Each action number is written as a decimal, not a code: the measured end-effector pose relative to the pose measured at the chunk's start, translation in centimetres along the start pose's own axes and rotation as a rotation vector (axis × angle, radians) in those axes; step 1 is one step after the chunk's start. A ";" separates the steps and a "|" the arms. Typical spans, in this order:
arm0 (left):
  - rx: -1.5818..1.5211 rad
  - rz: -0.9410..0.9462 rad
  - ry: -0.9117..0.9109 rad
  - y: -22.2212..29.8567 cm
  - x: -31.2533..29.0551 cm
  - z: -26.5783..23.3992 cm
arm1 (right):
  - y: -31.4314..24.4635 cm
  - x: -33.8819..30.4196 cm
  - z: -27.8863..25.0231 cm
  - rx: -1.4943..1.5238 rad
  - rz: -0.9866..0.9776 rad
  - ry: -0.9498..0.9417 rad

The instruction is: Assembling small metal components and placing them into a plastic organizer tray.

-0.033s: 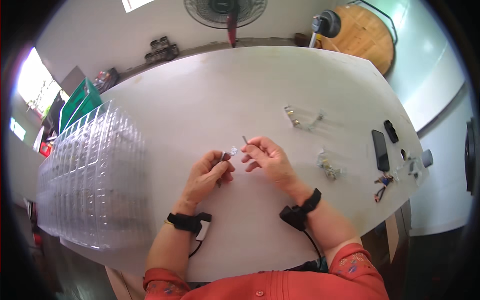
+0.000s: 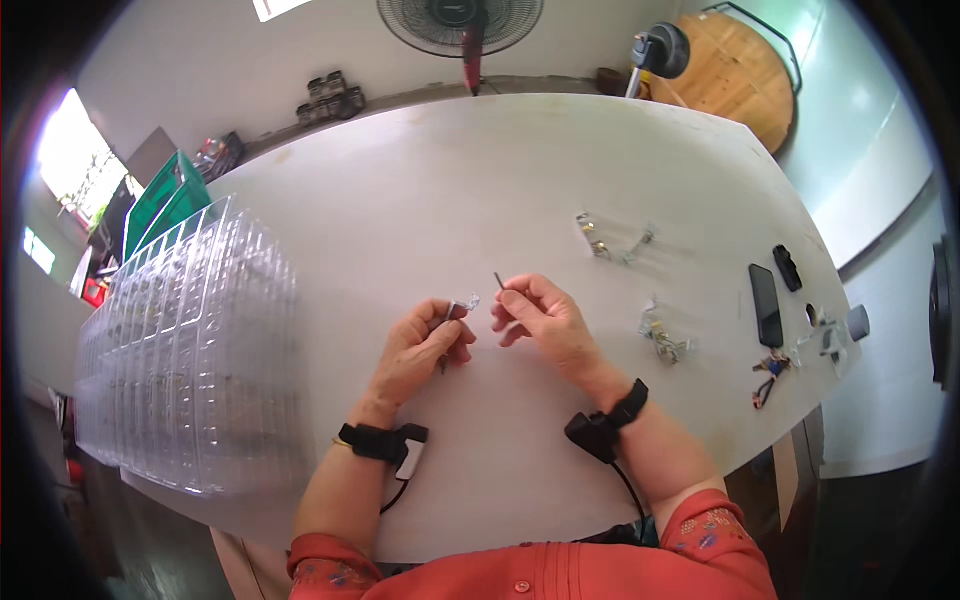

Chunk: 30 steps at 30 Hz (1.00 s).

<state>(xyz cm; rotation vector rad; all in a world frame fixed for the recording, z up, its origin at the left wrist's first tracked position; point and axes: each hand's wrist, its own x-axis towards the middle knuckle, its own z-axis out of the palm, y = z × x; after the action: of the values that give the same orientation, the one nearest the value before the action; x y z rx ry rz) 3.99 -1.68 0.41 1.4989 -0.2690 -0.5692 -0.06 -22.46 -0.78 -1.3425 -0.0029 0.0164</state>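
At my far left stands a tall stack of clear plastic trays (image 2: 190,350), with a green crate (image 2: 165,205) just beyond it. Next along, over the pale counter (image 2: 400,200), is my left hand (image 2: 415,350): its fingers are curled round a small dark piece (image 2: 458,311), thumb pressed against it, and a shiny, clear-looking bit (image 2: 471,302) sticks out toward my other hand; it's too small to make out better. Just to the right, apart from that bit, the fingers of my right hand (image 2: 545,325) are narrowed in a pinch on a thin dark rod (image 2: 498,281), its tip poking up and slightly left. My lower fingers are loosely bent. Further right lie two loose clusters of small metal parts, the far cluster (image 2: 592,238) and the near cluster (image 2: 662,338). Beyond them rest a dark phone (image 2: 766,305), a bunch of keys (image 2: 770,372) near its lower end, and a small black object (image 2: 787,268) beside its top.
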 end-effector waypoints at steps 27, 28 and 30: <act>0.027 -0.011 -0.050 -0.4 0.5 -0.7 | -0.5 -0.8 0.8 -0.189 0.034 -0.126; 0.026 -0.006 -0.042 -0.6 0.5 -0.7 | -0.4 -0.8 1.0 -0.184 0.022 -0.124; 0.050 -0.031 -0.043 -1.0 0.7 -0.6 | -0.4 -0.8 0.9 -0.192 0.022 -0.111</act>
<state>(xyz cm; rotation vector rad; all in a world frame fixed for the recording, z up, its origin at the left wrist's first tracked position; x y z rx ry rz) 4.68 -1.51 -0.69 1.5429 -0.2955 -0.6242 -0.92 -21.67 -0.19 -1.5319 -0.0853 0.1117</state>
